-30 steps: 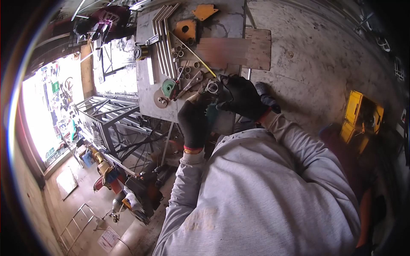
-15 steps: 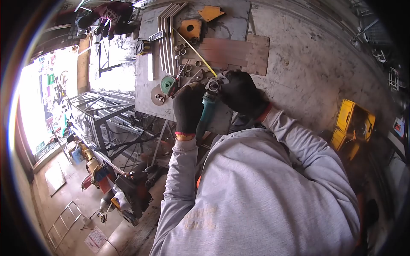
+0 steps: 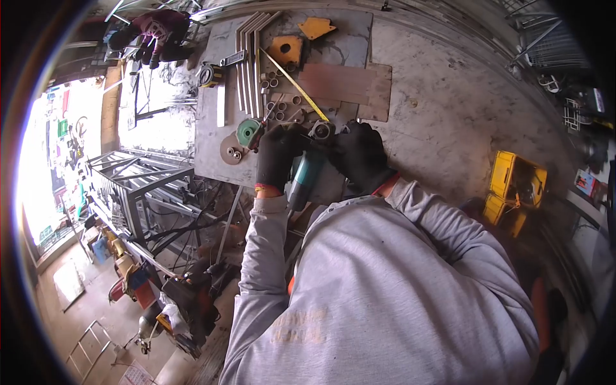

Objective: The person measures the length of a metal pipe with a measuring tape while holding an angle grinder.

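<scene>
Between my gloved hands is an angle grinder [image 3: 307, 172] with a teal body, its round metal gear head [image 3: 321, 131] facing up near the table's front edge. My left hand [image 3: 277, 157], in a black glove, is closed at the left of the head; what its fingertips pinch is hidden. My right hand [image 3: 360, 154], gloved too, is closed against the right side of the head, its fingers partly hidden. Left of them lie a green disc [image 3: 248, 132] and a brown disc [image 3: 229, 149] with two small metal nuts [image 3: 237, 154] on it.
The metal table [image 3: 208, 163] carries bent steel bars [image 3: 250, 70], several metal rings [image 3: 280, 108], orange plates [image 3: 285, 50], a yellow measuring strip [image 3: 295, 83] and a tape measure [image 3: 208, 76]. A yellow toolbox [image 3: 513, 179] sits right. Steel frames [image 3: 131, 186] stand left. Another person [image 3: 157, 35] crouches far left.
The view has shifted slightly, so the table appears lower and further left. The grinder's body has turned a little, and my right hand's fingers have drawn in beside its head.
</scene>
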A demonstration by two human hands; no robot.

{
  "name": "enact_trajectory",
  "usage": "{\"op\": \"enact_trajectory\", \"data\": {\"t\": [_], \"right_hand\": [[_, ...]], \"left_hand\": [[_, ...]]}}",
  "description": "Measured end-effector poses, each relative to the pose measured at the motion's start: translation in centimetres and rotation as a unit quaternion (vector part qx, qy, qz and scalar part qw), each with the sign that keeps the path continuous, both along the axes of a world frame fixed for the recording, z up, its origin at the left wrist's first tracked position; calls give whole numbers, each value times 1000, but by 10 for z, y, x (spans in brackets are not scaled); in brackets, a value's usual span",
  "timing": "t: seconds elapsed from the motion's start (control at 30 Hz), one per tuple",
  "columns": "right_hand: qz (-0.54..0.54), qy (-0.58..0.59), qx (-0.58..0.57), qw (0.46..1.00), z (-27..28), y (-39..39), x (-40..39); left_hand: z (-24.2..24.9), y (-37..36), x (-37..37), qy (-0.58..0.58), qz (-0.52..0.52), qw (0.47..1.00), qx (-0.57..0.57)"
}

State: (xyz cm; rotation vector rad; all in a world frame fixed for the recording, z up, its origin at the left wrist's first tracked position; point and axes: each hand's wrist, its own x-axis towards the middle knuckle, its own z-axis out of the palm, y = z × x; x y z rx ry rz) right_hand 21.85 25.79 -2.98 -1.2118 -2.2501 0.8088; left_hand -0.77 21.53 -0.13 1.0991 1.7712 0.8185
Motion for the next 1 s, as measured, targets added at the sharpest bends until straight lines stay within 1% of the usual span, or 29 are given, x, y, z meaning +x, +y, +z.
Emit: {"op": "enact_trajectory", "data": {"t": [0.07, 0.1, 0.17, 0.2, 0.27, 0.4, 0.5, 0.6, 0.67, 0.7, 0.73, 0.8, 0.93, 1.0], "right_hand": [[-17, -22, -10, 1000, 5, -4, -1], [-17, -28, -5, 999, 6, -5, -2], [-47, 1, 2, 999, 8, -8, -5], [-46, -6, 7, 999, 7, -9, -7], [-55, -18, -29, 998, 5, -11, -9], [-71, -46, -21, 996, 15, -17, -12], [-87, -54, -16, 995, 11, -19, -14], [-97, -49, -23, 994, 11, -21, -15], [-112, -62, -42, 991, 17, -24, -17], [-109, -58, -66, 990, 16, -23, -16], [-110, -61, -66, 990, 15, -24, -16], [-121, -40, -53, 990, 13, -26, -16], [-121, -55, -59, 989, 10, -26, -17], [-130, -42, -74, 988, 9, -25, -17]], "left_hand": [[-12, -1, -10, -106, 26, 994, -25], [-13, -1, -10, -113, 26, 993, -20], [-15, -1, -12, -188, 68, 979, -49], [-16, -2, -13, -195, 67, 978, -45], [-19, -1, -15, -228, 68, 970, -52], [-26, 0, -16, -254, 65, 964, -45], [-31, -2, -13, -274, 75, 959, -13], [-28, 1, -11, -265, 64, 962, -14], [-17, 8, -13, -213, 50, 973, -77], [-14, 11, -13, -218, 42, 971, -91], [-16, 13, -14, -221, 41, 970, -92], [-21, 14, -18, -316, 61, 939, -126], [-32, 11, -23, -354, 66, 926, -115], [-35, 10, -24, -385, 54, 915, -110]]}}
